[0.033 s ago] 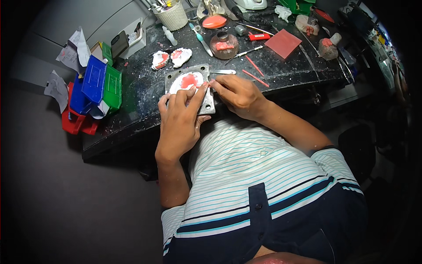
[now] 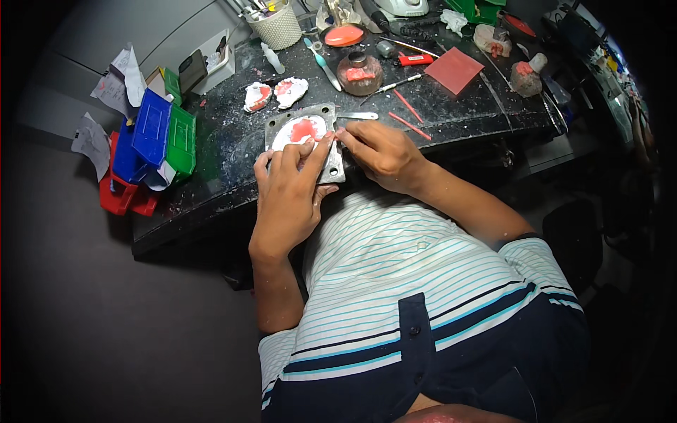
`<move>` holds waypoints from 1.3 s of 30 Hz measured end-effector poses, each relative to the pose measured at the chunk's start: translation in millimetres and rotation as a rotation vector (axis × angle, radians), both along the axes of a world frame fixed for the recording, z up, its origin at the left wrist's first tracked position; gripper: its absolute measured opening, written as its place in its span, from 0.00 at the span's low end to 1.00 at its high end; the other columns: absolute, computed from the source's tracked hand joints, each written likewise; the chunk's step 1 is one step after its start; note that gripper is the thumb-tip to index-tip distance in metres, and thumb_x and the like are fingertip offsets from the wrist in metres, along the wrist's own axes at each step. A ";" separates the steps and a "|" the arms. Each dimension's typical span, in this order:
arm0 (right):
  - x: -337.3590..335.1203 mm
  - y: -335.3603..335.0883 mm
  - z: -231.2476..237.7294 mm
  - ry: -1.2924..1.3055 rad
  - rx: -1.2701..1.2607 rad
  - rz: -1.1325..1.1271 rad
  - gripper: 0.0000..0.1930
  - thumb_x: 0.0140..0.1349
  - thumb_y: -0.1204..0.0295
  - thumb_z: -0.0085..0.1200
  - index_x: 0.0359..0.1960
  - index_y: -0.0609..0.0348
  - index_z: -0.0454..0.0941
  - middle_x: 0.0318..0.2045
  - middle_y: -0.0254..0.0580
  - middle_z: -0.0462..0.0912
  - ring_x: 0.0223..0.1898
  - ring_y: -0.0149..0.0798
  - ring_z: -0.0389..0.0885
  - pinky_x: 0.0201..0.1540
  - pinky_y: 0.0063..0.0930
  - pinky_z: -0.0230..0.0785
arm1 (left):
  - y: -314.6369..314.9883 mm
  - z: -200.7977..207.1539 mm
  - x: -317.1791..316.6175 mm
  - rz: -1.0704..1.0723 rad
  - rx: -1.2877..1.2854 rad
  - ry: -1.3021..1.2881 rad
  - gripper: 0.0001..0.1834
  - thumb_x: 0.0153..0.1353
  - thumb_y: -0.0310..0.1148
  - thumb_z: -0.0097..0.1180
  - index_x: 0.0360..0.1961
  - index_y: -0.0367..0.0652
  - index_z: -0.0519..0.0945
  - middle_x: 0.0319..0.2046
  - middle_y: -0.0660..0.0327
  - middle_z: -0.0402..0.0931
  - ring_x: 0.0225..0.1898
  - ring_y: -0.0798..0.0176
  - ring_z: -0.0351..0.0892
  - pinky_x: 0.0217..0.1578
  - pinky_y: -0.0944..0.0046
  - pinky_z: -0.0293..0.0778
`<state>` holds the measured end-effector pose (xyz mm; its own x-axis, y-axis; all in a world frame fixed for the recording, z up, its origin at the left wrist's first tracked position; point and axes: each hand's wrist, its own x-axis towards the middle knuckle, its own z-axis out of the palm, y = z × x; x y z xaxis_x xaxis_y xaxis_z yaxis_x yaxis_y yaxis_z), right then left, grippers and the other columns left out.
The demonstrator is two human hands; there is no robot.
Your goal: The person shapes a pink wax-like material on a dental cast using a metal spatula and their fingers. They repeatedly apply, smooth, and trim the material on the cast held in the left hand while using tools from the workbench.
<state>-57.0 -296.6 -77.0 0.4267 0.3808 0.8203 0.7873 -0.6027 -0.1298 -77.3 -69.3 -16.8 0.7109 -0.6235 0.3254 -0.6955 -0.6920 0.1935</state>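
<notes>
A square grey metal dental flask (image 2: 334, 158) with holes at its corners lies at the bench's near edge. White plaster (image 2: 283, 137) fills it, with a patch of red wax (image 2: 304, 129) in the middle. My left hand (image 2: 289, 185) is closed round the flask's near side, fingers over the top and thumb at the edge below. Beside the flask's right edge, my right hand (image 2: 386, 153) is closed in a pinch, its fingertips close to my left index fingertip. Whatever it pinches is too small or hidden to make out. A pale-handled tool (image 2: 358, 115) lies just beyond my right hand.
Two plaster dental casts (image 2: 290, 92) with red wax sit behind the flask. Beyond are a toothbrush (image 2: 323, 65), a round burner (image 2: 360, 75), a red lighter (image 2: 416, 59), a red wax sheet (image 2: 455, 70) and wax sticks (image 2: 409, 125). Blue bins (image 2: 151, 121) stand at the left edge.
</notes>
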 end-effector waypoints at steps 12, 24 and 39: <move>-4.8 1.7 16.8 0.196 0.300 -0.039 0.13 0.55 0.84 0.66 0.43 0.63 0.85 0.37 0.47 0.85 0.38 0.49 0.86 0.42 0.37 0.79 | 1.4 -0.7 1.6 0.013 -0.020 0.035 0.42 0.59 0.38 0.69 0.74 0.45 0.66 0.50 0.58 0.72 0.56 0.54 0.71 0.67 0.45 0.53; 0.3 -0.3 44.2 0.628 0.287 0.082 0.09 0.60 0.81 0.68 0.41 0.65 0.84 0.36 0.46 0.88 0.35 0.37 0.89 0.40 0.28 0.81 | 1.1 0.8 1.2 -0.017 -0.030 0.003 0.40 0.59 0.39 0.68 0.72 0.47 0.69 0.50 0.59 0.72 0.56 0.55 0.71 0.67 0.46 0.53; 0.5 -6.4 18.0 0.129 0.068 0.082 0.18 0.50 0.86 0.65 0.45 0.61 0.82 0.40 0.45 0.82 0.42 0.49 0.83 0.43 0.37 0.78 | 0.0 0.2 -0.8 -0.009 -0.045 -0.023 0.32 0.59 0.37 0.69 0.65 0.49 0.77 0.50 0.58 0.74 0.55 0.51 0.72 0.65 0.45 0.56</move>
<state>-56.6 -303.1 -59.0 0.4996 0.3639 0.7861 0.8077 -0.5235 -0.2710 -78.1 -69.3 -16.6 0.6970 -0.6144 0.3697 -0.7066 -0.6763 0.2081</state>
